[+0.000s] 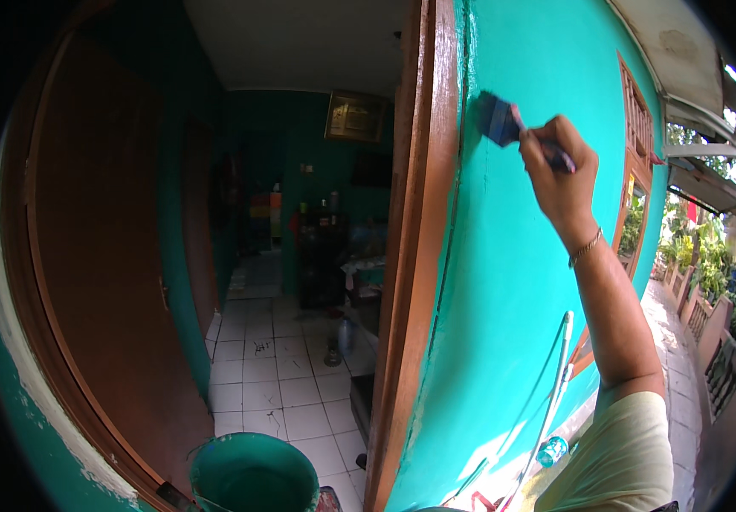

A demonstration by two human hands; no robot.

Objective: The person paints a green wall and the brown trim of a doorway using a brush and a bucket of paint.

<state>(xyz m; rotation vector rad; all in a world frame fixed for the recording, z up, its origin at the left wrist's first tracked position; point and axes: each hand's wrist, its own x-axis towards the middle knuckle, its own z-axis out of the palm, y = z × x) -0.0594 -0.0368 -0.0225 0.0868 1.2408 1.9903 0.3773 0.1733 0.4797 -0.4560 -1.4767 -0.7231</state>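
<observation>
My right hand (566,171) is closed around the handle of a paintbrush (498,121), raised high with the arm stretched out. The brush's dark, wide bristle end is against the turquoise-green wall (504,256), close to the brown wooden door frame (419,222). A dark crack line runs down the wall beside that frame. Wet-looking, shiny paint shows along the top of this edge. At the bottom of the view is a green bucket (253,437), seen from above; what is in it is too dark to tell. My left hand does not show.
Through the doorway lies a white tiled floor (257,392) with dark furniture further in. A brown door (112,230) stands at the left. Against the painted wall leans a pale pole (553,401), with a turquoise can (552,450) near its foot. A walkway with plants (713,256) runs along the right.
</observation>
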